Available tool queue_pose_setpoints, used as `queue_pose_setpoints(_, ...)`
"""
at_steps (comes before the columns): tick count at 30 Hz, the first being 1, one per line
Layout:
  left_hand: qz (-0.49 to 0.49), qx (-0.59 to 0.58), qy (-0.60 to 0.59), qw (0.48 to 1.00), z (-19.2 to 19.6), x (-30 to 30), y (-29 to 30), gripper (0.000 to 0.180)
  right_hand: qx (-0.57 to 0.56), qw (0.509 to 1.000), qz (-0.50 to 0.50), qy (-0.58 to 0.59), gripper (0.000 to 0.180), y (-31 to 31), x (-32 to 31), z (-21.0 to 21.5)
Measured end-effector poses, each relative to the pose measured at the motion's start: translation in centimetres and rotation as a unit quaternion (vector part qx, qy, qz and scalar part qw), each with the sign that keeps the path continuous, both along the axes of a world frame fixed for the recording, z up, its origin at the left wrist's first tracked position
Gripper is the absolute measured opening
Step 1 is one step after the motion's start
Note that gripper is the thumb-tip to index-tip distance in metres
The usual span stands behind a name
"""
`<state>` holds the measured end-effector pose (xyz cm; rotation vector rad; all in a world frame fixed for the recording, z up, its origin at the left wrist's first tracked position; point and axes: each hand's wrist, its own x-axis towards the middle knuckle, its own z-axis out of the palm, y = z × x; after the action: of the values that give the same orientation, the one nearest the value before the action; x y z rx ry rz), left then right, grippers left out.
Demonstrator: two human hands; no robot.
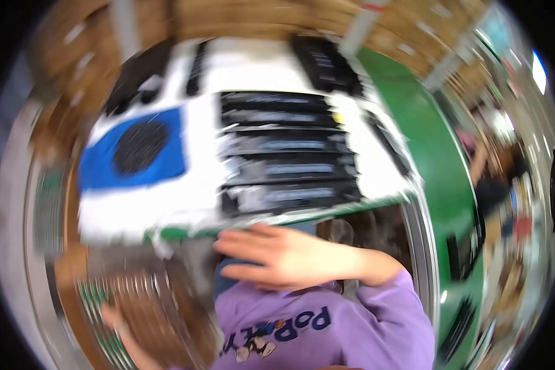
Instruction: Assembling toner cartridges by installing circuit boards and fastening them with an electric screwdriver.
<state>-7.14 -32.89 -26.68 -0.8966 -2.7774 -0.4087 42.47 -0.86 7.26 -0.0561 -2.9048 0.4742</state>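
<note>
My right hand (277, 254) is held in front of my purple top near the table's front edge, with its fingers stretched out and nothing in them. My left hand (111, 316) reaches down at the lower left, beside a brown ribbed surface (160, 320) and green slats. It is smeared by motion, so its fingers and anything in them cannot be made out. On the white-covered table (148, 213), ahead of my hands, several long black parts (290, 166) with pale strips lie in a stacked row.
A blue cloth (98, 163) with a dark round patch (140, 147) lies at the table's left. More black parts (327, 65) lie along the far edge. A green surface (407, 105) borders the right side, holding black pieces (457, 330). Another person (496, 166) is at the far right.
</note>
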Motion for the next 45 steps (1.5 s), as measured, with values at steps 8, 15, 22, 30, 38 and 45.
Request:
queue_pose_setpoints(8, -0.026, -0.063, -0.020, 0.997, -1.6, -6.8, -2.1, 0.036, -0.081, 0.988, 0.003, 0.130, 0.043, -4.0, -0.1, -6.9)
queue_pose_setpoints(15, 0.041, -0.158, 0.019, 0.986, -5.8, -8.1, -2.3, 0.034, -0.119, 0.983, 0.015, 0.140, 0.035, -4.6, -0.3, -11.7)
queue_pose_setpoints(22, 0.052, -0.195, 0.040, 0.979, -4.7, -8.0, -1.7, 0.036, -0.128, 0.978, -0.016, 0.165, 0.030, -4.6, 0.0, -12.5)
queue_pose_setpoints(30, -0.013, -0.163, 0.023, 0.986, 3.4, -5.7, 6.8, 0.034, -0.123, 0.983, -0.009, 0.137, 0.025, -4.5, -0.8, -13.7)
queue_pose_setpoints(38, -0.021, -0.125, -0.017, 0.992, 9.7, -1.1, 9.3, 0.033, -0.128, 0.988, -0.010, 0.087, 0.023, -4.4, -1.2, -14.1)
queue_pose_setpoints(45, -0.019, -0.086, -0.053, 0.995, 14.2, 2.7, 10.7, 0.032, -0.133, 0.989, -0.011, 0.063, 0.024, -4.8, -1.8, -14.7)
